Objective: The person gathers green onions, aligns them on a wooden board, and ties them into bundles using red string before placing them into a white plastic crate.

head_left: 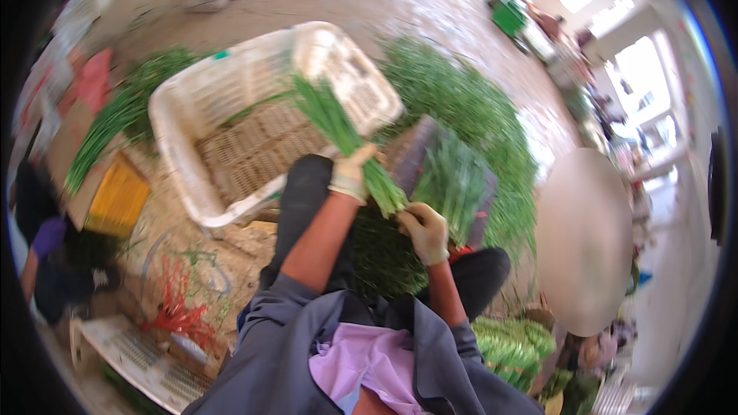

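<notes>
A bunch of long green chives (330, 111) slants across the middle, leaf tips toward the crate and pale stalk ends toward me. My left hand (351, 173), in a pale glove, is closed around its lower part. My right hand (423, 232), gloved too, pinches at the stalk ends with its fingers drawn together. Just beyond my right hand, more chives (450, 177) lie on a dark, padded-looking support (416, 152). A white plastic crate (171, 127) with slotted walls stands in front of my left knee; some stray leaves hang inside it.
Loose greens (492, 131) are heaped right of the crate. Red ties (181, 311) lie at lower left, near a second white crate (123, 346). Chives (104, 134) rest on a cardboard box (73, 138) at left, near another person's purple-gloved hand (50, 236). Bundled greens (513, 346) sit at lower right.
</notes>
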`<state>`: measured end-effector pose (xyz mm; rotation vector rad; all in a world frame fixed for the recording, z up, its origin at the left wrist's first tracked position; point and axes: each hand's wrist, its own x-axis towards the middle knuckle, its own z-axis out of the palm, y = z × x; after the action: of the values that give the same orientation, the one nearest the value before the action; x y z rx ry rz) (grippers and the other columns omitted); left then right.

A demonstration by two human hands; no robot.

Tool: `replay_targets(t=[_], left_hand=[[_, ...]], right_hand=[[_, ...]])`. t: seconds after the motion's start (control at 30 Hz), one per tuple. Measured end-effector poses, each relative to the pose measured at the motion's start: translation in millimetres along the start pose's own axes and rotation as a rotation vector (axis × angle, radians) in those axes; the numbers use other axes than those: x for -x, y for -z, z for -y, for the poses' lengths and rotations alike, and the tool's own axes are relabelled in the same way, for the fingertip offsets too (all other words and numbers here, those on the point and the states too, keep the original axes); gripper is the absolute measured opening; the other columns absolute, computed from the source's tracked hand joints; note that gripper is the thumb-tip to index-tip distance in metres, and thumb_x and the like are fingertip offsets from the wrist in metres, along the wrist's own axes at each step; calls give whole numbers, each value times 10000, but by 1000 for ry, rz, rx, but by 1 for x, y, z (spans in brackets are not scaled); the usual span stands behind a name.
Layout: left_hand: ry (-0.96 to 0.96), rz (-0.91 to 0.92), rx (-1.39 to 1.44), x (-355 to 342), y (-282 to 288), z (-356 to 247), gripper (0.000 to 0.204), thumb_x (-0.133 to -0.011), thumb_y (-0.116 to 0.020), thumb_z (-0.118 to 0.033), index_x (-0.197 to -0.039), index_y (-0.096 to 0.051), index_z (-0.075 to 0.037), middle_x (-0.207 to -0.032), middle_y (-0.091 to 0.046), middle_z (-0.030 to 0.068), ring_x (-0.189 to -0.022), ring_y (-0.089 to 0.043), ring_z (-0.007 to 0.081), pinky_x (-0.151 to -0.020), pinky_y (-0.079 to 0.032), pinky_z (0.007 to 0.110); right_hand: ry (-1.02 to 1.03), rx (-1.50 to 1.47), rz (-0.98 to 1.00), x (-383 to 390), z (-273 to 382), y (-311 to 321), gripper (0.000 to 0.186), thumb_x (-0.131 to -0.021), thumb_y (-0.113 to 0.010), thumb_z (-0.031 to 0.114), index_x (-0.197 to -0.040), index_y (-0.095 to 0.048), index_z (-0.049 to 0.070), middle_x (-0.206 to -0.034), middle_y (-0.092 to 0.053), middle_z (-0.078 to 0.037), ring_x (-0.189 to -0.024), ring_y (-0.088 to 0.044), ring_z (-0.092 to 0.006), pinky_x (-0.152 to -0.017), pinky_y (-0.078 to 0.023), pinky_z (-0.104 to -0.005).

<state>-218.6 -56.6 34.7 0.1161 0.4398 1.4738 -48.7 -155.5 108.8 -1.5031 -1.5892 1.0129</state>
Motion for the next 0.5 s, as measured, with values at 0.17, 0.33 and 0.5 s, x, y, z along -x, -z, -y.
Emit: replay_targets(t=[0.17, 0.33, 0.5], left_hand=[[-33, 66, 137, -9, 1, 11, 305, -925, -616, -88, -1220, -548, -51, -931, -618, 102, -803, -623, 241, -730, -523, 398], [8, 21, 181, -12, -3, 15, 287, -920, -615, -82, -1198, -553, -56, -935, -612, 99, -828, -616, 246, -743, -516, 395], [-45, 127, 214, -17, 24, -2, 180, -883, -628, -101, -1035, -608, -8, -888, -624, 92, -801, -610, 217, -748, -516, 368]], right_hand=[[-9, -456, -46, 8, -1, 21, 54, -901, -620, 30, -900, -640, -20, -678, -626, -75, -536, -552, -124, -498, -429, -256], [246, -1166, -137, 6, -11, 54, 171, -973, -596, 194, -934, -555, 32, -650, -458, -7, -510, -402, -110, -463, -325, -272], [124, -1526, -268, -5, -11, 78, 228, -981, -573, 218, -797, -505, 102, -621, -341, 46, -506, -320, -91, -454, -309, -255]])
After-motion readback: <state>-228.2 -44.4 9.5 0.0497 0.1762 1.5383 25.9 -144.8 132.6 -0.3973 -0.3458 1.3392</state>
